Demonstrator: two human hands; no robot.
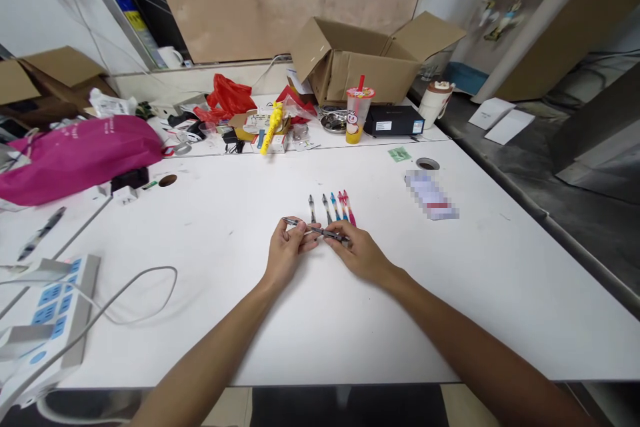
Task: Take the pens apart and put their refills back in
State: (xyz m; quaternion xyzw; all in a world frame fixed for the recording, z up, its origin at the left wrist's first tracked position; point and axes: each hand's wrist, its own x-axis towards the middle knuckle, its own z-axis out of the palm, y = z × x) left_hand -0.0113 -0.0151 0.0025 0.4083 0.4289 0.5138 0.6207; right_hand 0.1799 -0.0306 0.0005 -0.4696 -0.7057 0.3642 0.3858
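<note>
Both of my hands meet over the white table around a slim dark pen (pixel 321 232), which lies slantwise between them. My left hand (pixel 287 250) pinches its thin, pointed end between thumb and fingers, the other fingers partly spread beneath. Around the thicker dark end are the closed fingers of my right hand (pixel 361 252). Whether the pen is whole or in two parts, I cannot tell. Just beyond my hands, several pens lie in a row: a black pen (pixel 312 205) somewhat apart, another black pen (pixel 327 205), a blue pen (pixel 335 204) and pink pens (pixel 349 208).
A power strip (pixel 75 307) with a looping cable sits at the left, near a loose dark pen (pixel 41 233). A pink bag (pixel 90 153), drink cup (pixel 357 117), black box (pixel 393 121) and open carton (pixel 367 70) stand farther back. A blurred packet (pixel 431 195) lies right.
</note>
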